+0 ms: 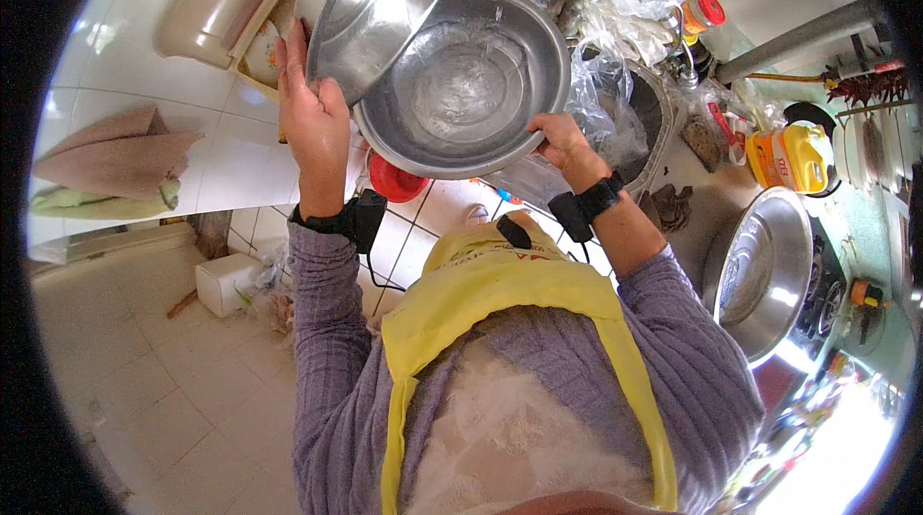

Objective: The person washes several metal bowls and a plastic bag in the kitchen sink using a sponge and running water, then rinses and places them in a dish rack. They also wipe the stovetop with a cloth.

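Observation:
My left hand point(314, 125) holds a shiny stainless steel basin point(389, 3) on its side, fingers behind it and thumb by the rim. This basin tilts over the left part of a second, wide metal basin point(483, 143), and their rims overlap. Clear, rippled liquid point(469, 75), apparently water, lies in the bottom of the second basin. My right hand point(566, 143) grips the near right rim of that second basin, thumb over the edge. What supports the second basin is mostly hidden.
Right of my right hand, a clear plastic bag point(606, 104) lies over a sink point(667, 111). A yellow jug point(789, 158) and a large metal basin point(761, 277) stand farther right. A red container point(396, 177) sits below the held basins. Folded cloths point(119, 154) lie at left.

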### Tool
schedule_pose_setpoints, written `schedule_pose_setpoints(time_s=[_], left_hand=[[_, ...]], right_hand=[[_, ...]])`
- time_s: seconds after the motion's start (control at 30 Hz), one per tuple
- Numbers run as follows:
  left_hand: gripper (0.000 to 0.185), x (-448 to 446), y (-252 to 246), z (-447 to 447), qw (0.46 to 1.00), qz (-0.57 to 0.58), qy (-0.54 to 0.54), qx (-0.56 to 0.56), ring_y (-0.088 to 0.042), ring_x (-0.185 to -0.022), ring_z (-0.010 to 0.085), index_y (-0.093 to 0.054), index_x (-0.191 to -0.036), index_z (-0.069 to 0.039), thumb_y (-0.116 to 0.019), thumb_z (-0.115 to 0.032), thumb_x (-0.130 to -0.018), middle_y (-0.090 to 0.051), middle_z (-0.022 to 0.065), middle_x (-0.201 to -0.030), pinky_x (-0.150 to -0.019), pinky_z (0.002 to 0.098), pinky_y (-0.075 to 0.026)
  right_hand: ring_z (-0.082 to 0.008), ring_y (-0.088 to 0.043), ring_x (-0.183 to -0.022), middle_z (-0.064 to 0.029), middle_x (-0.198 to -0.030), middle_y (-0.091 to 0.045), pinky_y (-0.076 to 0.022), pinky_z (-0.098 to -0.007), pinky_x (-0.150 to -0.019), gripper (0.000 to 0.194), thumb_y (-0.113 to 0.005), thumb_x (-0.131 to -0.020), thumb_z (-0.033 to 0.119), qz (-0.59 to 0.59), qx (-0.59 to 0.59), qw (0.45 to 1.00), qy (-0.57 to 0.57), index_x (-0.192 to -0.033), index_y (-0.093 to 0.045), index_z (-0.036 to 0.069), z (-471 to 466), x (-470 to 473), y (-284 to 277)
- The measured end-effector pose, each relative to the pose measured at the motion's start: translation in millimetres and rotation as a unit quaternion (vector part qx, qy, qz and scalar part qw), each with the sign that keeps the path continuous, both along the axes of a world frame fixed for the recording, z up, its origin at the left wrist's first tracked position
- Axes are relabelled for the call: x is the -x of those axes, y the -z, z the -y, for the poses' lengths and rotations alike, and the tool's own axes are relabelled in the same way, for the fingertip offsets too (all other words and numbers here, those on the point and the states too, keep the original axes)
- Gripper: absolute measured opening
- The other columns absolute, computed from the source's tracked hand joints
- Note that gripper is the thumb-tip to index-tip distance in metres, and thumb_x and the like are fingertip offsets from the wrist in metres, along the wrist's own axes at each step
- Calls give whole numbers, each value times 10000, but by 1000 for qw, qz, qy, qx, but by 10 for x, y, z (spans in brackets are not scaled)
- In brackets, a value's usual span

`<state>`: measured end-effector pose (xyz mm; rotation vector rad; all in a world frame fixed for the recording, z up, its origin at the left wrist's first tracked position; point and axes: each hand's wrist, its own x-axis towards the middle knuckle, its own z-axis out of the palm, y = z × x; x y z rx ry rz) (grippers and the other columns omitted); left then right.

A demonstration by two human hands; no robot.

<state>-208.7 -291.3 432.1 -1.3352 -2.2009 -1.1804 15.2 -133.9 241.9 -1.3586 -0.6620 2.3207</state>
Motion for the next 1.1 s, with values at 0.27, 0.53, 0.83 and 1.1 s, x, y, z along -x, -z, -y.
schedule_pose_setpoints(time_s=[0.27,0.53,0.83,1.1], left_hand=[[584,9,-1,-13,997,23,39,-60,-358,-1267,374,-365,-1352,-88,-394,11,-777,-420,162,-1352,-901,380,-424],[575,15,-175,36,998,4,46,-52,-359,-1274,350,-362,-1346,-68,-384,24,-779,-449,133,-1335,-922,366,-416],[587,-35,-210,99,998,28,40,-38,-488,-1174,300,-370,-1347,-75,-396,35,-771,-484,126,-1308,-889,324,-431],[564,-73,-37,-37,999,41,24,-19,-630,-899,256,-413,-1313,-67,-432,15,-756,-571,179,-1173,-741,314,-488]], right_hand=[[-254,-564,-610,-147,-753,-562,-454,-385,-480,275,-595,-676,-21,83,-149,985,29,-937,-553,-99,72,-513,-377],[-258,-546,-720,-104,-779,-521,-509,-413,-636,152,-584,-682,-35,-36,12,996,78,-826,-541,-13,-12,-568,171],[-336,-589,-743,-149,-853,-504,-548,-517,-700,164,-543,-719,-27,-51,52,996,53,-857,-460,-57,21,-368,-110],[-374,-606,-726,-192,-851,-527,-539,-592,-678,163,-505,-739,-35,-45,21,996,78,-892,-467,-81,190,-692,-419]])
